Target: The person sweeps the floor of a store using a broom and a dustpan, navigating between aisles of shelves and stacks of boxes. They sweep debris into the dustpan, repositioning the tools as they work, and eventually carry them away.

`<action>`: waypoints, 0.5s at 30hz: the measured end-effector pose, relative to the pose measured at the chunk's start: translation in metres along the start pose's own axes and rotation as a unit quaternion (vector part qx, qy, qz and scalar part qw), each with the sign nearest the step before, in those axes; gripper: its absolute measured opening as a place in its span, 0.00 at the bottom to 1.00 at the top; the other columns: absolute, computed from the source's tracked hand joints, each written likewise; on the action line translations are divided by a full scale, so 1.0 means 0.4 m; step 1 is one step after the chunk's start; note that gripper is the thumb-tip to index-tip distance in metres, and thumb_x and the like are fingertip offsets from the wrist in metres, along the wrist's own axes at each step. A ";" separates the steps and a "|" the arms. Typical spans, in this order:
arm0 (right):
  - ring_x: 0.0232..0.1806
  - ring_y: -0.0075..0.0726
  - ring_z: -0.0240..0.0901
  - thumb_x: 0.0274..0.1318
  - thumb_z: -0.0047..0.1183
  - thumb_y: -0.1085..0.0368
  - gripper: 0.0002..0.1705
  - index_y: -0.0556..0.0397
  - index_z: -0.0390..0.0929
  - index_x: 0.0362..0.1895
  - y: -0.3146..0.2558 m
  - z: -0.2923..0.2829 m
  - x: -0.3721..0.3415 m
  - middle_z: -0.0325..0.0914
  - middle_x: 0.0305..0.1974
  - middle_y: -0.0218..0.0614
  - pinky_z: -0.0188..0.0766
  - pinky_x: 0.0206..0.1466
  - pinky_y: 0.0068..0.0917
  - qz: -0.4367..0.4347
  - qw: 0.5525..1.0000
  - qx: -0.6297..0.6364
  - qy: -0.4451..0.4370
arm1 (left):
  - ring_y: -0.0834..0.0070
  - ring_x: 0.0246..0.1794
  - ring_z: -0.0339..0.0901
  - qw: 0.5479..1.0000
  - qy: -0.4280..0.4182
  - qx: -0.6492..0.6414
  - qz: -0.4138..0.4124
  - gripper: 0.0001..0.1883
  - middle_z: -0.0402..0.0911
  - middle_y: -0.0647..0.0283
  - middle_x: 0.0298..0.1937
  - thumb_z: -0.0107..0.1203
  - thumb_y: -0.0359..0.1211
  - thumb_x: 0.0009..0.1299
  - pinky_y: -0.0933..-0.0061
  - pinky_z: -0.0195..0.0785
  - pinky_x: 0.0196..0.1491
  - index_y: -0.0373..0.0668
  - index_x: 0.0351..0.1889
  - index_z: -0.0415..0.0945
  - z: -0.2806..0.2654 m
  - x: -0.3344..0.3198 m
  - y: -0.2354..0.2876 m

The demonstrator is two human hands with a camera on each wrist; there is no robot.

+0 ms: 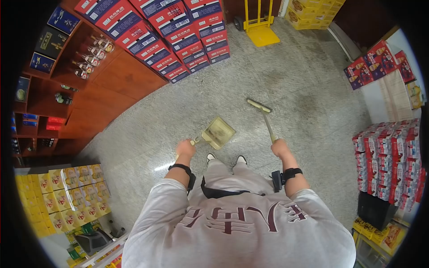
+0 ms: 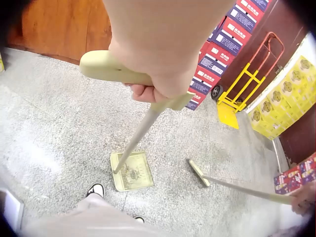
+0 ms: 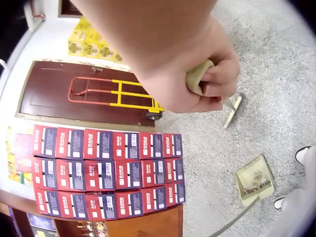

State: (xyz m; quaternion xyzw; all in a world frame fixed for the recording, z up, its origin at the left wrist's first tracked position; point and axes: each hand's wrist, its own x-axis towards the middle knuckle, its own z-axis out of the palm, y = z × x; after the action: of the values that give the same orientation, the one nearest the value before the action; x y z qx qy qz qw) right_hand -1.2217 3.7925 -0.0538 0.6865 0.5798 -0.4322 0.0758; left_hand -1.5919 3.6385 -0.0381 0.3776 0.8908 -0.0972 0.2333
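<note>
My left hand [image 1: 186, 148] grips the pale yellow handle [image 2: 108, 67] of a long-handled dustpan [image 1: 214, 142]. The pan sits on the floor in front of my shoes, with dark bits of debris [image 3: 257, 180] in it. My right hand [image 1: 280, 148] is wrapped around the upper end of a broom [image 1: 269, 128], whose shaft slants forward and down. Its narrow broom head [image 1: 258, 105] lies at floor level, ahead and to the right of the pan, with a gap of floor between them. In the right wrist view, the fingers curl fully round the grip [image 3: 197, 77].
Stacked red-and-blue cartons [image 1: 178, 42] and a wooden shelf unit [image 1: 116, 80] with bottles line the left. A yellow hand truck [image 1: 263, 36] stands ahead. Yellow boxes [image 1: 76, 192] are piled at my left, shrink-wrapped packs [image 1: 386, 156] at my right. Grey speckled floor [image 1: 308, 98] lies between.
</note>
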 end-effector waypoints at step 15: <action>0.11 0.23 0.57 0.44 0.50 0.73 0.12 0.64 0.73 0.37 -0.085 -0.014 -0.075 0.66 0.16 0.31 0.49 0.10 0.22 0.098 0.915 0.305 -0.245 | 0.57 0.45 0.76 0.998 -0.052 -0.035 0.006 0.14 0.79 0.56 0.42 0.48 0.35 0.59 0.59 0.69 0.46 0.50 0.42 0.77 -0.005 0.052 -0.099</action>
State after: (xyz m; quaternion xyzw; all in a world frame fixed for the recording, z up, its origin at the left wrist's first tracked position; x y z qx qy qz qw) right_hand -1.2470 3.7846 -0.0164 0.6019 0.3127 -0.7335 0.0443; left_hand -1.6336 3.6245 -0.0467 0.3694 0.8780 -0.0841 0.2924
